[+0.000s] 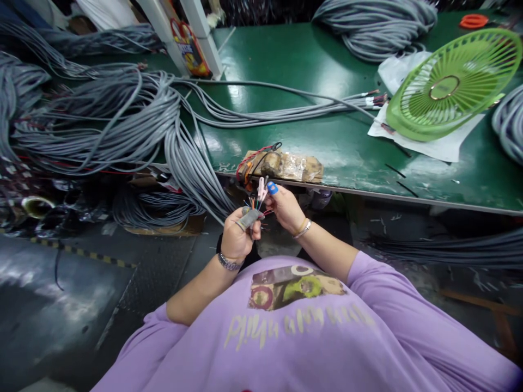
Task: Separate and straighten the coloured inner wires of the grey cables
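My left hand [237,235] is closed around the stripped end of a grey cable [250,218], held just in front of the table edge. Several thin coloured wires [256,203] fan out of the cable end. My right hand [286,208] pinches these wires, its fingertips covered with pink and blue finger cots. Both hands are close together, below a taped brown block [294,166] on the table edge with red and black wires on it.
Large bundles of grey cable [122,117] drape over the green table [310,71] at left and hang to the floor. A green plastic fan grille [453,81] lies on white paper at right. More cable coils [376,24] sit at the back.
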A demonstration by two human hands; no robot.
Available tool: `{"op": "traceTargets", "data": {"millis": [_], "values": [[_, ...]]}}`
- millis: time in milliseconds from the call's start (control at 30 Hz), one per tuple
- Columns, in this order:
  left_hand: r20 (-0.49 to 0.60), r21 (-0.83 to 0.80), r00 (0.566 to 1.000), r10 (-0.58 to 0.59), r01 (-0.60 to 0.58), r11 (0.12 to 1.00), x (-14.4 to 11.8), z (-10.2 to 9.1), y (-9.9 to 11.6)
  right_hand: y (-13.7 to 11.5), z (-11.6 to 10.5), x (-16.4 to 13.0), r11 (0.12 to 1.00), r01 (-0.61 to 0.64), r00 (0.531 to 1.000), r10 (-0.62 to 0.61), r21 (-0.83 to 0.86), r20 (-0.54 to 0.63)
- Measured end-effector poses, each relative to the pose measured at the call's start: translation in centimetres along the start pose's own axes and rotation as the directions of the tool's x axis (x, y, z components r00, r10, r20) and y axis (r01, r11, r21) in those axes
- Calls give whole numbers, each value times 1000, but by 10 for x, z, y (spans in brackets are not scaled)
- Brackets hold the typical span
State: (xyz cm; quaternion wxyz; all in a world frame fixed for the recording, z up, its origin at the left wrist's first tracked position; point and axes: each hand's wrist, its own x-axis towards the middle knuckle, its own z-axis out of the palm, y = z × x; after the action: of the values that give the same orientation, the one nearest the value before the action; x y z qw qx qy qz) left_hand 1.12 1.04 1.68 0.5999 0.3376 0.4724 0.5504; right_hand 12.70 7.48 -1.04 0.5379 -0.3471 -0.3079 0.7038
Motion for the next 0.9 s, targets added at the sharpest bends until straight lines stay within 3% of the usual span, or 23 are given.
{"op": "traceTargets", "data": {"millis": [133,233,333,433,900], "values": [[-25,6,1000,-7,7,1000,3,0,-3,6,2,4,999,41,996,-42,-10,-76],[-43,3,999,-29,29,1000,6,-1,-6,7,3,7,991,-80,996,76,108,43],[-33,-10,999,-40,40,999,7,1,-7,7,3,10,948,-217,963,169,232,208],[-34,-21,999,-42,41,999,6,2,-8,4,4,12,914,-285,940,207,291,270],[-125,-28,992,-17,14,1000,3,1,-16,1,11,12,907,-278,959,248,315,135]]}}
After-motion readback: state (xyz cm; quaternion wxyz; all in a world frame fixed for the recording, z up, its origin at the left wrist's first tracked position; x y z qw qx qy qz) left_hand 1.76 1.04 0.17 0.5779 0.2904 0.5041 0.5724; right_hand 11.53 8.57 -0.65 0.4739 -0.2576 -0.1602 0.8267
